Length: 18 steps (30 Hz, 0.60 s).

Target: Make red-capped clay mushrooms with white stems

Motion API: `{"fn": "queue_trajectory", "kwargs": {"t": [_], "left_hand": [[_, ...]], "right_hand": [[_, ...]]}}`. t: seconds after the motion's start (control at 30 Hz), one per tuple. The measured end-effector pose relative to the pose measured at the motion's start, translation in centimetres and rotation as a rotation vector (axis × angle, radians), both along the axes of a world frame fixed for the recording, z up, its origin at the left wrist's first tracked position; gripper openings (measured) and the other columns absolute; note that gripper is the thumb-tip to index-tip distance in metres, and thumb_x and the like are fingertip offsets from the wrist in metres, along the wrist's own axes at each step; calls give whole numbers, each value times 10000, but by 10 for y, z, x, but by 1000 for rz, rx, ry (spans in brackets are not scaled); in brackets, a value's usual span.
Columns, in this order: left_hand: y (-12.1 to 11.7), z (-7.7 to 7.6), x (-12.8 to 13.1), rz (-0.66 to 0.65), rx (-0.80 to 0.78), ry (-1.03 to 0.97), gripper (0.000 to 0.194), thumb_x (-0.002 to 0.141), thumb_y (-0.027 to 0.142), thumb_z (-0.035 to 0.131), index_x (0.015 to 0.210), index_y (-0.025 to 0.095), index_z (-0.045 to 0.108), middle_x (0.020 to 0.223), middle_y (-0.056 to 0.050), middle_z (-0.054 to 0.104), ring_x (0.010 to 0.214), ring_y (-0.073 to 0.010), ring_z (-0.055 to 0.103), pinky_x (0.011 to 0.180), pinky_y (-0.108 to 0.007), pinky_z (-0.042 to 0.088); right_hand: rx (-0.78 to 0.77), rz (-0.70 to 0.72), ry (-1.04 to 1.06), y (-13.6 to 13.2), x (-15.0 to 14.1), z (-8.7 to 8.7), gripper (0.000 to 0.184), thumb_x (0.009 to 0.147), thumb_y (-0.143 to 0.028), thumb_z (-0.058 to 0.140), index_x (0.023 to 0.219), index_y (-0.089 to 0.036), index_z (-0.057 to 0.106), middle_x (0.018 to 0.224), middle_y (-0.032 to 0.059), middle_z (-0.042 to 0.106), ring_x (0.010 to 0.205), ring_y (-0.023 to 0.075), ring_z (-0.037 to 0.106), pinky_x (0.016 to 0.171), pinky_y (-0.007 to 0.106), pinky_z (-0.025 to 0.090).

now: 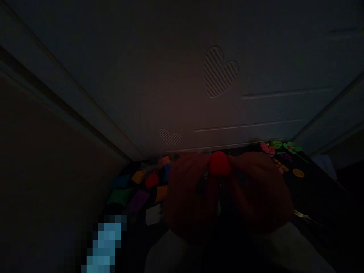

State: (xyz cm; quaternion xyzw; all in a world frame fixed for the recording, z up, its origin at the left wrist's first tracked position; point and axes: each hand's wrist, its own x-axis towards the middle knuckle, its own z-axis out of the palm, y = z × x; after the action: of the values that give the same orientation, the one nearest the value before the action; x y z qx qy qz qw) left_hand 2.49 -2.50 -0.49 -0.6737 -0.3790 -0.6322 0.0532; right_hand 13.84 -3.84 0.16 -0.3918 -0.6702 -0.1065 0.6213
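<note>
A bright red lump of modelling clay is held up between my two hands. My left hand pinches its left side with the thumb and fingers. On the other side, the fingertips of my right hand are closed against the clay. Both hands are raised over the dark work surface, and dim light blurs the finger detail. Part of something green shows below, between the hands; its kind cannot be made out.
Several coloured packets, including a green one, a purple one and a white one, lie at left. Small shaped pieces, one a green flower-like shape, sit at right. Scissors lie near my right wrist. A panel with embossed hearts stands behind.
</note>
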Motion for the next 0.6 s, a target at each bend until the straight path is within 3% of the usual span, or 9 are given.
{"fn": "queue_trajectory", "kwargs": {"t": [0.47,0.6], "left_hand": [[2,2,-1,20,155,59,148,743,63,659,830,171,609,864,-42,684,854,-200,660,769,-390,563],[1,0,-3,-27,96,-7,162,775,83,636,885,200,611,897,-34,672,879,-192,645,748,-376,565]], "right_hand": [[-11,30,-18,-1,2,1,198,791,-85,624,970,-171,630,831,48,694,748,167,613,686,367,463],[-26,16,-28,0,3,0,197,788,-102,625,967,-184,625,824,39,688,745,168,615,691,367,472]]}}
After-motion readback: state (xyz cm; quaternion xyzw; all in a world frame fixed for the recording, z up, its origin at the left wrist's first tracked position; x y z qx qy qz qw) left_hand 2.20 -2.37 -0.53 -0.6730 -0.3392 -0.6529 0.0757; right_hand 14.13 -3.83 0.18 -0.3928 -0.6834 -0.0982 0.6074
